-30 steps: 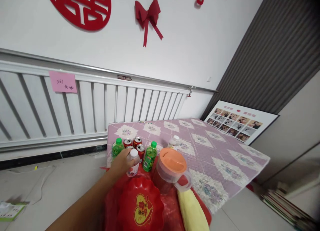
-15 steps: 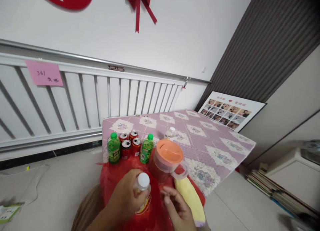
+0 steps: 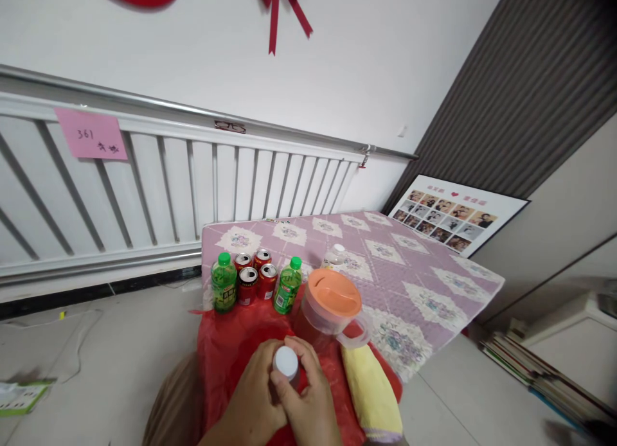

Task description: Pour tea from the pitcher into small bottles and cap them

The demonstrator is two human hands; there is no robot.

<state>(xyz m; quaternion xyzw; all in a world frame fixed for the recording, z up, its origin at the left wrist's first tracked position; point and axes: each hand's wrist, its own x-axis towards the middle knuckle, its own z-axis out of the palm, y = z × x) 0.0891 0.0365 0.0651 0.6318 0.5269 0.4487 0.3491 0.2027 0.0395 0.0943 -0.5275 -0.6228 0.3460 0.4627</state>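
Note:
Both hands surround a clear bottle with a white cap, over the red plastic cover. My left hand grips the bottle from the left side. Around its right side and top curl the fingers of my right hand, with the thumb by the cap. Most of the bottle's body is hidden by the hands. Just beyond stands a clear pitcher with an orange lid, and a folded yellow cloth lies to the right of my right hand.
Behind the hands stand a green-capped bottle, several red cans and a second green bottle. Another white-capped clear bottle is behind the pitcher. The table wears a purple floral cloth; a white radiator lines the wall.
My right hand has moved left from beside the cloth and closed around the capped bottle. The bottle in my left hand sits slightly lower and further right in view.

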